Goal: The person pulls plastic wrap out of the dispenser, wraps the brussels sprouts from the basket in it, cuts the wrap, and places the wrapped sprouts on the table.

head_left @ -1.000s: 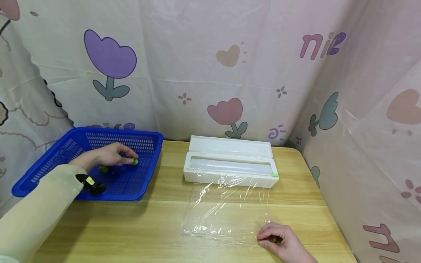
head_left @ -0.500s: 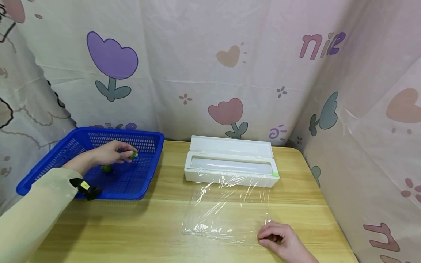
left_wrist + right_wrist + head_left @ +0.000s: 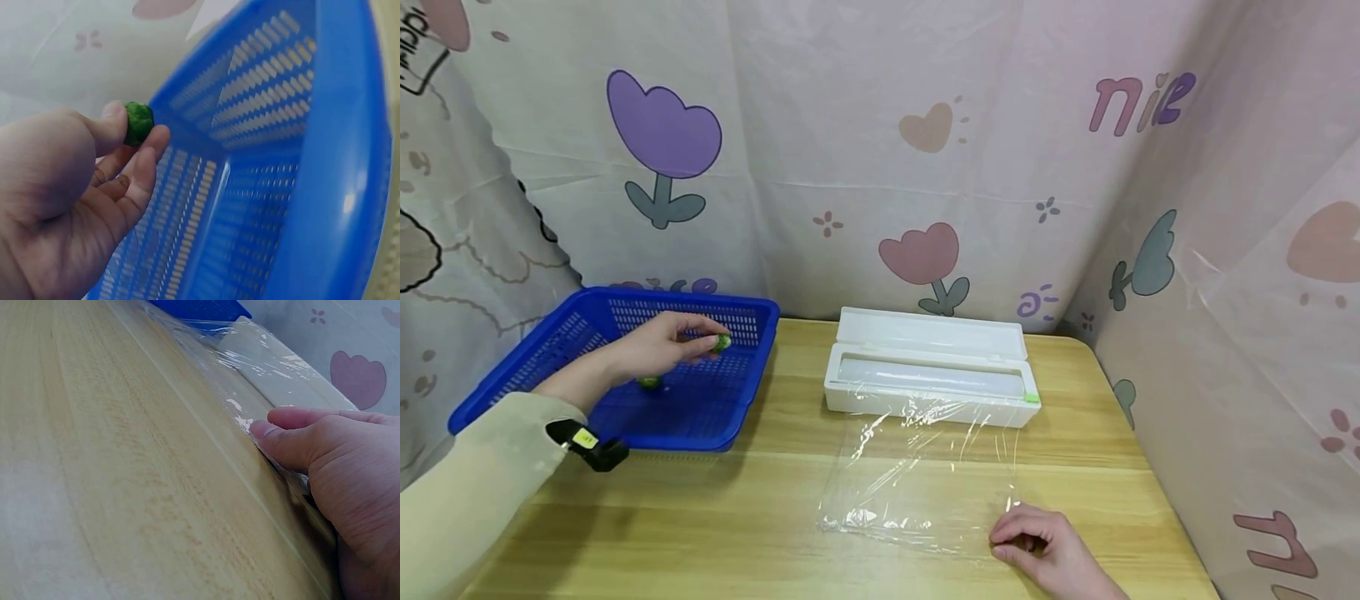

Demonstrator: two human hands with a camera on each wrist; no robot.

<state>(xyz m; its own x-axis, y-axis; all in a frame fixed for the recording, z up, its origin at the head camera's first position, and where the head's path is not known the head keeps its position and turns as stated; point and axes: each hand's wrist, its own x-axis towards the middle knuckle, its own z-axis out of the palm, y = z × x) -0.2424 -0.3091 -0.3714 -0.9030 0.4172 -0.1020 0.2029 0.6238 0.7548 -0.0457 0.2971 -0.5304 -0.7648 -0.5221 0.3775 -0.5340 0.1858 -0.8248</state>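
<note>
1. Left grip [image 3: 662,343]: I see the thumb and fingers pinching a green piece [image 3: 722,342], small and roundish, at their tips; the left wrist view shows its leafy surface.
2. Location of the green piece: within the outline of the blue basket [image 3: 700,417], toward its right end. I cannot tell from my views how high it sits relative to the rim.
3. A second piece [image 3: 650,382], also green, lies in the basket just beyond the left forearm, partly hidden by it.
4. Right grip [image 3: 1048,550]: I have thumb and forefinger pinching the near right corner of the clear film [image 3: 917,500].
5. The film runs from the front of the white box [image 3: 842,400] to the right grip, creased and glossy.
6. The box's lid [image 3: 932,332] stands open at the back; a roll [image 3: 932,377] lies inside, and a green tab [image 3: 1032,397] marks the front right corner.
7. Basket and box stand apart on the wooden surface [image 3: 760,517], before a printed curtain [image 3: 805,125].
</note>
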